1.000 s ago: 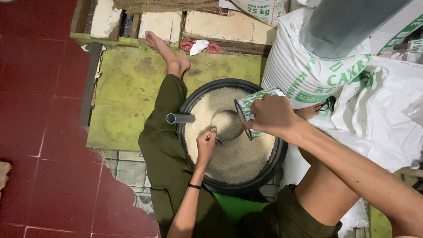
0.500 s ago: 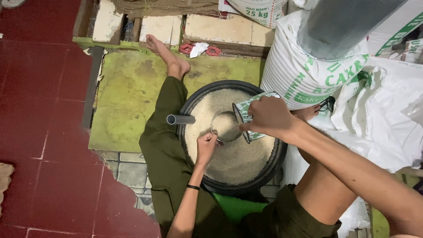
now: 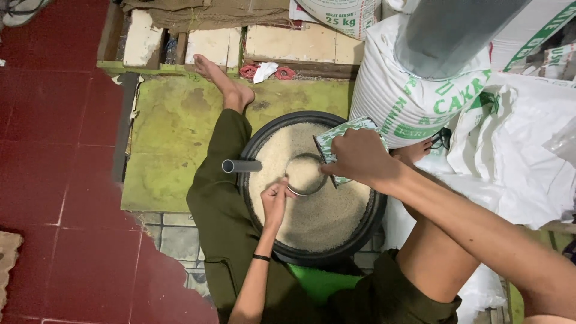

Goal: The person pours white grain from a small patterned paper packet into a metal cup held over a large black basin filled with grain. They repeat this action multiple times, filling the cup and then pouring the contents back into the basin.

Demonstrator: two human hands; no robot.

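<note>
The left hand [image 3: 277,201] is closed around the handle of a round metal scoop [image 3: 305,174] heaped with rice. The right hand [image 3: 359,157] pinches shut on the edge of one small green-and-white bag [image 3: 337,144], at about one o'clock from the scoop and touching its rim. The scoop's long axis runs from seven o'clock at the handle to one o'clock at the bowl, pointing toward the bag. Both sit over one wide black basin [image 3: 261,144] full of rice. One grey tube [image 3: 241,165] rests on the basin rim at nine o'clock, lying along three to nine o'clock.
</note>
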